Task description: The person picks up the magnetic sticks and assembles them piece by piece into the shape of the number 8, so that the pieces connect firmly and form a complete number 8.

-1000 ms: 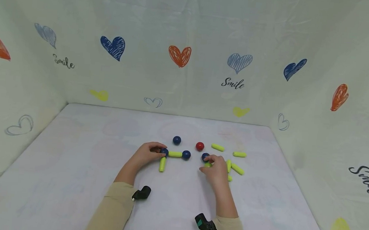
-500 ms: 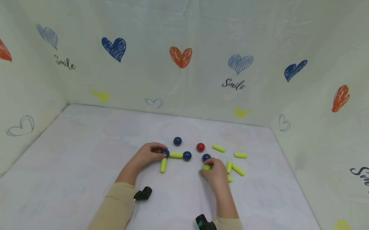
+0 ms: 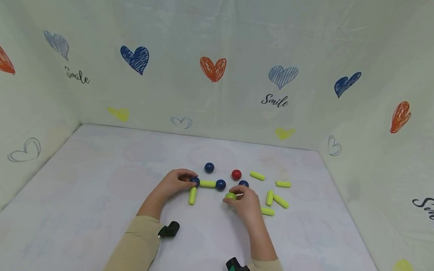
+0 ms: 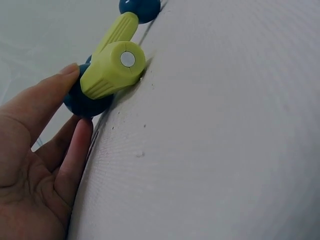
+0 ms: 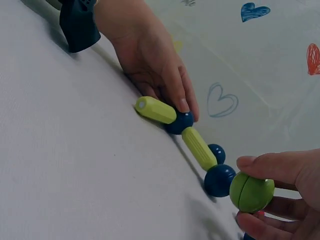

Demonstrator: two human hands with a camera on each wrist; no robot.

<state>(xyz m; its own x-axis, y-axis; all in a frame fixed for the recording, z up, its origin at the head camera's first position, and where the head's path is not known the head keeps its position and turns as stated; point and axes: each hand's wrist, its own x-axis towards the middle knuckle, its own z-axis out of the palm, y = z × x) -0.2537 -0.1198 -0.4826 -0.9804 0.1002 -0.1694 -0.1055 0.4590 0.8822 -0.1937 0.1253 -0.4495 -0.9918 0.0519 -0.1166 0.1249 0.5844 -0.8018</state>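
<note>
My left hand pinches a dark blue ball between thumb and fingers. From that ball one yellow-green magnetic rod points toward me. A second rod runs right to another blue ball, so the pieces form an L on the table. In the left wrist view, a silvery disc shows on the near rod's end. My right hand holds a light green ball between thumb and fingers, a little right of the L's right-hand ball and apart from it in the head view.
A loose blue ball and a red ball lie behind the L. Another blue ball sits partly hidden behind my right hand. Several loose rods are scattered on the right. Printed cloth walls surround the white table.
My right hand has gripped the green ball and carried it left, toward the L. The left hand stays on its blue ball, with no clear movement.
</note>
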